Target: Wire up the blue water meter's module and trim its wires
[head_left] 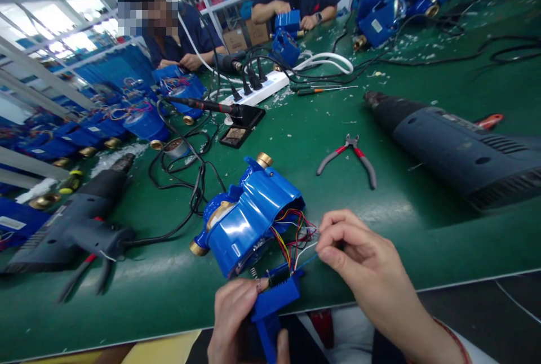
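Observation:
A blue water meter (257, 206) with brass fittings lies on its side near the table's front edge, its housing open toward me. Thin coloured wires (291, 237) run out of it to a blue plastic cover (276, 299) with what looks like a small circuit board. My left hand (232, 316) is closed around that cover at the edge of the table. To the right of the meter, my right hand (367, 268) pinches wire ends, a white and a blue one among them, between thumb and fingers. The exact wires in the pinch are partly hidden.
Cutting pliers (349, 158) lie beyond my right hand, beside a large heat gun (460, 147). Another heat gun (80, 220) rests at left. A soldering iron (203, 106) sits in its stand near a power strip (262, 88). Co-workers handle more blue meters (382, 20) opposite.

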Demonstrator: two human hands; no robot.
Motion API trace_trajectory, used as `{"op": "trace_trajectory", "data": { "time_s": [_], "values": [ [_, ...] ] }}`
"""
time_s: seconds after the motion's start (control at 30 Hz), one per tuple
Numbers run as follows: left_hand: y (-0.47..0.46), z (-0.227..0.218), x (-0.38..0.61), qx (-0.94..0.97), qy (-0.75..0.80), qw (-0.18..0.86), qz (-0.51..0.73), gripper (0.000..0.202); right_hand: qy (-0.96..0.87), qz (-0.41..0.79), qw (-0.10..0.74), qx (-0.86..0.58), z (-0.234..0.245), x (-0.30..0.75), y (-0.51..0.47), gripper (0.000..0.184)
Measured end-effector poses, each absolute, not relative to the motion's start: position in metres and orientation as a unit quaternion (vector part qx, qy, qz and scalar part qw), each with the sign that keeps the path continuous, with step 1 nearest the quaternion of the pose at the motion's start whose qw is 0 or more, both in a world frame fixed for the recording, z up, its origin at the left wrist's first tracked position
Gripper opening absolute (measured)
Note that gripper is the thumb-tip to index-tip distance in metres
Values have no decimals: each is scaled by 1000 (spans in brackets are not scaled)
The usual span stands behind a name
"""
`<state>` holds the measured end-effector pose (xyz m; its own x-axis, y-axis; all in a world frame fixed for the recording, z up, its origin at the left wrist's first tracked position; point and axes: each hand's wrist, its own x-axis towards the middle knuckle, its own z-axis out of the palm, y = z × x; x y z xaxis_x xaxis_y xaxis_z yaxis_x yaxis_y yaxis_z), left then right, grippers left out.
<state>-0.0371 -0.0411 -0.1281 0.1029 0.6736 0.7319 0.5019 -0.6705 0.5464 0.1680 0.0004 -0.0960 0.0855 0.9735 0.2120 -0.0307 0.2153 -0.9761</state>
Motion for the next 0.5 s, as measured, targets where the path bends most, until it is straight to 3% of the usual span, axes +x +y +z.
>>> {"op": "trace_trajectory", "data": {
  "time_s": [0.07,0.17,0.23,0.33,0.5],
  "values": [
    [-41,-128,-39,735,406,89,536,61,-434,467,630,-444,-98,173,3,14],
    [-42,-127,-41,730,418,103,531,58,-416,425,663,-456,-98,186,5,23],
    [-42,-127,-41,730,417,101,532,57,-506,360,620,-480,-96,191,3,29],
    [-43,-127,-40,730,416,101,532,57,-636,268,540,-483,-92,191,-2,13],
    [-44,-126,-40,731,419,100,530,57,-738,255,444,-439,-89,183,-5,14]
  ]
}}
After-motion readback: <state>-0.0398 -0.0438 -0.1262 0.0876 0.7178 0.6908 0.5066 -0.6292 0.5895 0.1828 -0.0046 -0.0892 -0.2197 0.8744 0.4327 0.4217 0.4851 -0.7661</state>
